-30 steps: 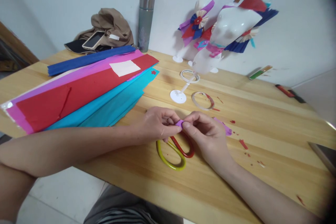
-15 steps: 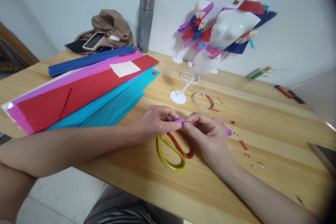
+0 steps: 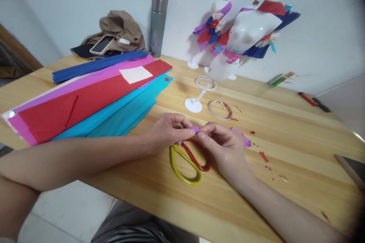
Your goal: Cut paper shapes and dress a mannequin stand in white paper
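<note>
My left hand (image 3: 168, 132) and my right hand (image 3: 225, 147) meet above the wooden table (image 3: 299, 152), both pinching a small strip of purple paper (image 3: 195, 129) between thumbs and fingers. The strip's far end (image 3: 242, 137) shows past my right knuckles. Directly under the hands lie scissors (image 3: 189, 161) with one red and one yellow-green handle loop; the blades are hidden by my hands.
Long sheets of blue, pink, red and cyan crepe paper (image 3: 85, 95) cover the table's left. Two white mannequin busts (image 3: 251, 30) dressed in paper stand at the back, with tape rings (image 3: 220, 109) before them. A flask (image 3: 158, 22), a bag with a phone (image 3: 114, 36) and paper scraps (image 3: 264, 156) are around.
Both hands have shifted slightly away from me and the purple strip has been turned flatter between the fingertips. Nothing else has moved.
</note>
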Demonstrator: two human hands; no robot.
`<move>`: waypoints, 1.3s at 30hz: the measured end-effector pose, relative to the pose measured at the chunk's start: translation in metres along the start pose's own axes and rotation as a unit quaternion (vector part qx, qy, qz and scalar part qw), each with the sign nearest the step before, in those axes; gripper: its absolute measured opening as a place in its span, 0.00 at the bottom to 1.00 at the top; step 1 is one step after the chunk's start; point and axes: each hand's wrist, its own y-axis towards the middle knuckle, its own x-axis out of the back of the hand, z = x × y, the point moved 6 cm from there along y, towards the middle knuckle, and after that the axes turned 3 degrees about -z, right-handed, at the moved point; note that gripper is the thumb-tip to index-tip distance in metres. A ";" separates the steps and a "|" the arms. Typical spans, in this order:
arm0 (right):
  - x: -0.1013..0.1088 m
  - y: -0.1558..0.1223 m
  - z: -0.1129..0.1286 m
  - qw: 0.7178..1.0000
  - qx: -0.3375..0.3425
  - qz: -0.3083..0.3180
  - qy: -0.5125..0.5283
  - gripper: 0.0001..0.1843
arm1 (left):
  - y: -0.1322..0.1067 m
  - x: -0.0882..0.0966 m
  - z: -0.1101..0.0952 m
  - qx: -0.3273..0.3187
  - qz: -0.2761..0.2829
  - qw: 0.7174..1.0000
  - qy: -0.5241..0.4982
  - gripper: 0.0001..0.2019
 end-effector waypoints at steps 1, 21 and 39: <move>0.000 -0.001 0.002 1.000 0.010 0.007 -0.025 0.11 | 0.000 0.001 -0.001 -0.003 -0.001 1.000 0.002 0.10; 0.004 -0.001 0.007 0.923 0.073 0.169 -0.337 0.21 | 0.015 0.026 -0.011 -0.101 -0.037 0.989 -0.104 0.12; 0.004 0.005 0.016 0.996 -0.033 0.038 0.079 0.35 | -0.001 -0.005 0.000 -0.019 0.114 0.992 0.052 0.12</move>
